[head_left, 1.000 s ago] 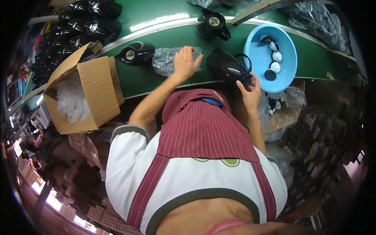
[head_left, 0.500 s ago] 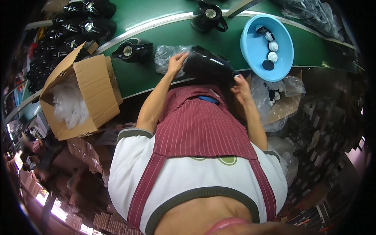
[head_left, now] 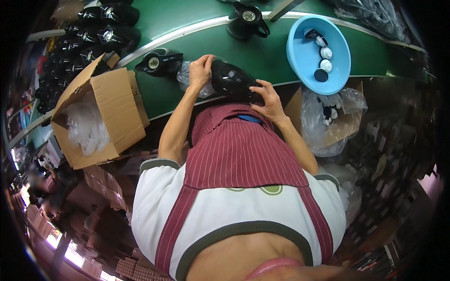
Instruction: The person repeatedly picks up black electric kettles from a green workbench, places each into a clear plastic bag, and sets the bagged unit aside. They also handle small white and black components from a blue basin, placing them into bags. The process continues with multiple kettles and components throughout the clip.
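Observation:
A glossy black thermos jug [head_left: 233, 80] lies tilted on its side at the near edge of the green worktop. Clear plastic bag film [head_left: 184, 76] bunches around its left end. My left hand [head_left: 200, 71] is closed on the film there, against the jug. At the jug's right end, my right hand [head_left: 269, 101] grips with curved fingers, thumb toward me. Which part of the jug lies under the film is hard to make out. A second black jug [head_left: 158, 62] with a round, pale-centred lid rests just left of the bag.
Another black jug [head_left: 247, 21] stands farther back. A light-blue basin [head_left: 296, 61] at the right holds several black and white caps. An open carton [head_left: 117, 110] with plastic film sits at left, near many black jugs [head_left: 112, 35]. A bag-lined box [head_left: 333, 122] is below the basin.
My right hand has moved left and closed onto the jug's end. The jug and film have shifted slightly left, and my left hand now sits higher, with a fuller grip.

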`<state>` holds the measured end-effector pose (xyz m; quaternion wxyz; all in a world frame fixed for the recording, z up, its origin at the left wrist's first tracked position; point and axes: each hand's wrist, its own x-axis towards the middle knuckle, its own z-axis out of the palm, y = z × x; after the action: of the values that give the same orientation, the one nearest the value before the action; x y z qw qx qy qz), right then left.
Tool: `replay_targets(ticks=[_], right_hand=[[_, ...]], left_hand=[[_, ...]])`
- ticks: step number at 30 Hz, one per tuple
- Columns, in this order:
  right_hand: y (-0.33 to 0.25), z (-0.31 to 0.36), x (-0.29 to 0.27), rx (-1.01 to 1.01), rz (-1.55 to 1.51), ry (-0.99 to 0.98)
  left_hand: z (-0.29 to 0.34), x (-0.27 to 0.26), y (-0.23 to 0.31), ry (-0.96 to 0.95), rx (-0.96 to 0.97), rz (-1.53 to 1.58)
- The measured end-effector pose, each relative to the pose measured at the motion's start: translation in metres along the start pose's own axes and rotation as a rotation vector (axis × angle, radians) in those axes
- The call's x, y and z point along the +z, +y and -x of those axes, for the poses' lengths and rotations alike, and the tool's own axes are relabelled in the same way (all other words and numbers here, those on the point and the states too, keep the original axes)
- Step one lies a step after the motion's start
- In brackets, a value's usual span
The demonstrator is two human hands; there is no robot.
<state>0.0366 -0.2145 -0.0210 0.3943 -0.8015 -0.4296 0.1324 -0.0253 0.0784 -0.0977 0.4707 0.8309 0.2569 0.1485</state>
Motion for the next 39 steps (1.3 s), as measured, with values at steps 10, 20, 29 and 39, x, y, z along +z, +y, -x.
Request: replay_targets(ticks=[10,20,29,39], right_hand=[[-0.023,0.014,-0.019,0.303,-0.216,0.141],[-0.057,0.031,-0.101,0.328,-0.099,0.349],[0.040,-0.064,-0.235,0.148,0.663,0.939],[0.259,-0.337,-0.291,0.715,0.445,0.534]], left_hand=[[0.011,0.031,0.104,-0.265,0.397,0.211],[0.022,0.049,0.266,-0.745,1.279,0.325],[-0.011,0.075,0.268,-0.654,0.609,0.517],[-0.044,0.138,0.130,-0.087,-0.229,0.302]])
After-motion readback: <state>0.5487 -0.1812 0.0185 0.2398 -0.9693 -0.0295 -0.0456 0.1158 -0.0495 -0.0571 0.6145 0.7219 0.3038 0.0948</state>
